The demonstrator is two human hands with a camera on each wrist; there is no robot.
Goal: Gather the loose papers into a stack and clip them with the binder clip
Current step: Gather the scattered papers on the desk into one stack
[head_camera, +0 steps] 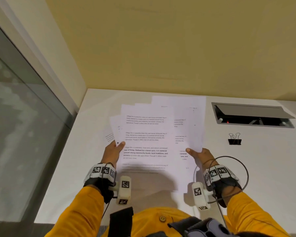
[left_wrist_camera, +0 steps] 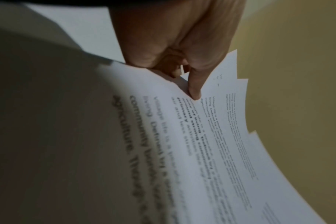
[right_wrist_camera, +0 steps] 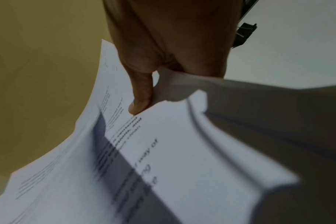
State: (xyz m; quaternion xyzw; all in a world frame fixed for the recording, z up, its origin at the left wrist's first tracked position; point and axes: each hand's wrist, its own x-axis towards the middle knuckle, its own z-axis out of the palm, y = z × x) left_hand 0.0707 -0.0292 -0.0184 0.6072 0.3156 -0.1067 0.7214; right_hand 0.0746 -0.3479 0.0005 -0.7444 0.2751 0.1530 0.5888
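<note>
Papers sit fanned and uneven between our two hands, lifted off the white bench and tilted up toward us, so we can see how far the edges are out of line. Our left hand makes its grip on the left edge of the sheets, thumb on the printed face and fingers curled behind, pinching several staggered corners at once. Our right hand does the same at the right edge, thumb pressed on top and the other fingers tucked underneath. We judge that holding both sides like this lets us loosen and tap the sheets down into one square stack, which is the step in hand; gathering looks largely done, squaring is not.

The binder clip rests on the bench to the right of the papers, well apart from them and just beyond our right hand, its wire handles standing up. Farther right of the papers and behind the clip, a recessed cable hatch stands open in the bench. The clip is untouched, so the clipping is not yet begun.
</note>
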